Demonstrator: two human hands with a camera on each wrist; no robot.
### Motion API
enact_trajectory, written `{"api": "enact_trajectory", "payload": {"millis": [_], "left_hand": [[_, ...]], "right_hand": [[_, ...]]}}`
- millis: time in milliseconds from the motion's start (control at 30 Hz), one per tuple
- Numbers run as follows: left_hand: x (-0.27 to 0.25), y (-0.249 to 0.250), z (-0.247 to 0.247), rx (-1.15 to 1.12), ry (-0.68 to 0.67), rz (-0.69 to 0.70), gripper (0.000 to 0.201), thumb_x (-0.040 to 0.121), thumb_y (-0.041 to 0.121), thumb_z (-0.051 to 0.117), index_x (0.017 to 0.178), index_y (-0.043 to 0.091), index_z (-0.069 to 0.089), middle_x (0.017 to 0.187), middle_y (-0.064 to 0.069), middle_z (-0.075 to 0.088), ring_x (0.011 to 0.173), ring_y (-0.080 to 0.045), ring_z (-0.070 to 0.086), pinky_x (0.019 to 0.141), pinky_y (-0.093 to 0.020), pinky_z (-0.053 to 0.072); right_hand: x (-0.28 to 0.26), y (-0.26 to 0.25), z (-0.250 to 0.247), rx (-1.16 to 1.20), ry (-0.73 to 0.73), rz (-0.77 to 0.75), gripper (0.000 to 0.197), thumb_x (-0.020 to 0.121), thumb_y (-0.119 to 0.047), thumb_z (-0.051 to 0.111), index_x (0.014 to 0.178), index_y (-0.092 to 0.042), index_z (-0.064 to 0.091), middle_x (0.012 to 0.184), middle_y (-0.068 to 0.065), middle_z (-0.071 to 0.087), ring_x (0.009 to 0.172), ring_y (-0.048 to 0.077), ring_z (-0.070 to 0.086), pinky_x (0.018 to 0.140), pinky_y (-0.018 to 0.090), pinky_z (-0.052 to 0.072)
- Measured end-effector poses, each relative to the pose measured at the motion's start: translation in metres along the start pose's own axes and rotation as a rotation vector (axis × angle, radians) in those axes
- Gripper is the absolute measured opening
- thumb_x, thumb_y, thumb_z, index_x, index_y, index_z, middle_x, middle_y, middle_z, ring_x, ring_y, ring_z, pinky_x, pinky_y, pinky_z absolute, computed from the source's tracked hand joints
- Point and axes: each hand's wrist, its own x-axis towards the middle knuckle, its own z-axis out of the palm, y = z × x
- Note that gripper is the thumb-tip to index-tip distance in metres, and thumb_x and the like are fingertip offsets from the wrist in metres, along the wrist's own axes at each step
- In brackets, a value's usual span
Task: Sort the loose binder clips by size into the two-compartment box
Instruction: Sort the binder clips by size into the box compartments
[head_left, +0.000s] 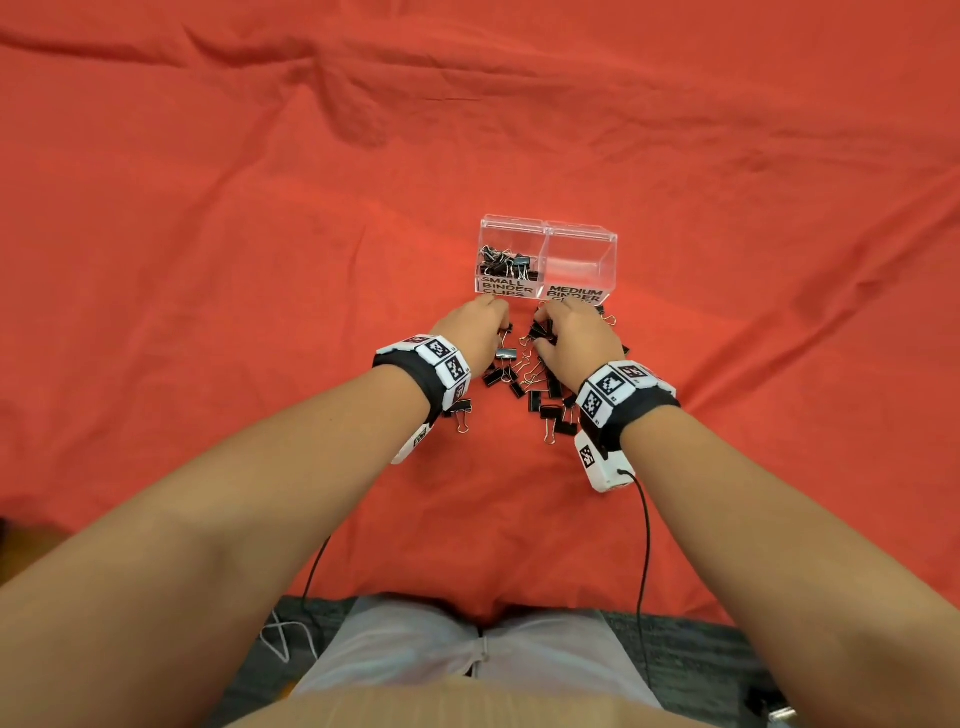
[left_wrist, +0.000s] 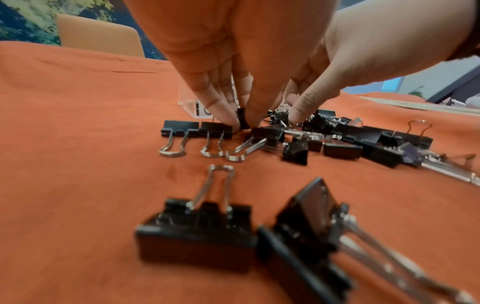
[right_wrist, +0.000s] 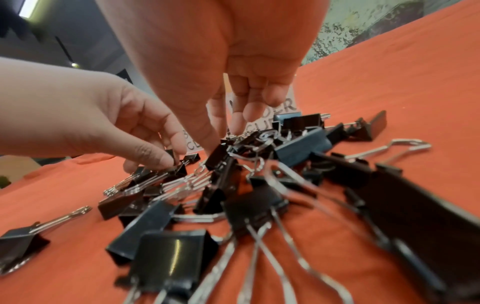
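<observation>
My hands dig into the loose binder clips (head_left: 530, 374) just in front of the box (head_left: 546, 260).

The clips lie scattered on the red tabletop (head_left: 208, 260) below the box labels; small ones fill its left compartment. My left hand (head_left: 475, 332) pinches a small black clip (left_wrist: 242, 120) between thumb and fingertips. My right hand (head_left: 574, 332) reaches down, fingers touching the pile; I cannot tell whether it grips one.

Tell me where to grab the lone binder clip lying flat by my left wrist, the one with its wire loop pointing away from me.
Pinch the binder clip across its black body, coming from above with thumb and finger on the two short ends. It lies flat, apart from the pile, so nothing blocks those ends. The wire loop looks thin and low against the cloth, probably harder to catch.
</observation>
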Motion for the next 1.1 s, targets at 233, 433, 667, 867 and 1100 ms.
{"api": "enact_trajectory", "payload": {"millis": [233,433,667,867,1100], "left_hand": [[-0.004,0.0,-0.009,-0.034,0.096,-0.029,0.023,0.094,0.016,0.047,0.116,0.012,0.053,0.123,-0.005,0.056,0.113,-0.025,0.052,0.095,-0.041,0.047],[-0.002,0.001,-0.006,0.017,0.076,-0.038,0.019,0.098,0.019,0.044,0.114,0.011,0.051,0.119,-0.009,0.052,0.098,-0.03,0.058,0.084,-0.045,0.052],[0.0,0.015,-0.008,0.082,-0.082,-0.088,0.034,0.081,-0.01,0.053,0.112,0.001,0.046,0.122,-0.019,0.041,0.074,-0.031,0.055,0.064,-0.041,0.049],[0.001,0.02,-0.009,0.067,-0.078,-0.187,0.042,0.081,-0.011,0.052,0.121,0.0,0.045,0.128,-0.021,0.043,0.099,-0.041,0.058,0.082,-0.047,0.051],[0.003,0.015,-0.002,0.12,-0.051,-0.209,0.034,0.094,0.007,0.052,0.125,-0.001,0.042,0.125,-0.021,0.047,0.103,-0.041,0.06,0.076,-0.046,0.048]], "right_hand": [[0.001,-0.004,0.008,0.013,-0.022,-0.018,0.024,0.085,-0.017,0.064,0.106,-0.008,0.06,0.111,0.009,0.05,0.103,0.026,0.054,0.081,0.038,0.051],[-0.004,-0.004,0.001,0.219,-0.087,0.008,0.012,0.079,-0.01,0.064,0.077,-0.012,0.052,0.079,0.0,0.054,0.07,0.017,0.05,0.064,0.028,0.041],[0.025,-0.012,-0.049,0.462,0.147,0.093,0.006,0.084,-0.008,0.06,0.082,-0.013,0.057,0.08,-0.002,0.061,0.07,0.009,0.055,0.068,0.023,0.052],[0.055,-0.022,-0.056,0.384,0.133,0.051,0.016,0.084,-0.011,0.059,0.099,-0.016,0.062,0.088,0.0,0.063,0.076,0.016,0.06,0.077,0.038,0.056],[0.028,-0.02,-0.035,0.091,-0.084,-0.109,0.017,0.087,-0.006,0.053,0.094,-0.013,0.067,0.099,0.004,0.067,0.082,0.016,0.061,0.079,0.03,0.054]]}}
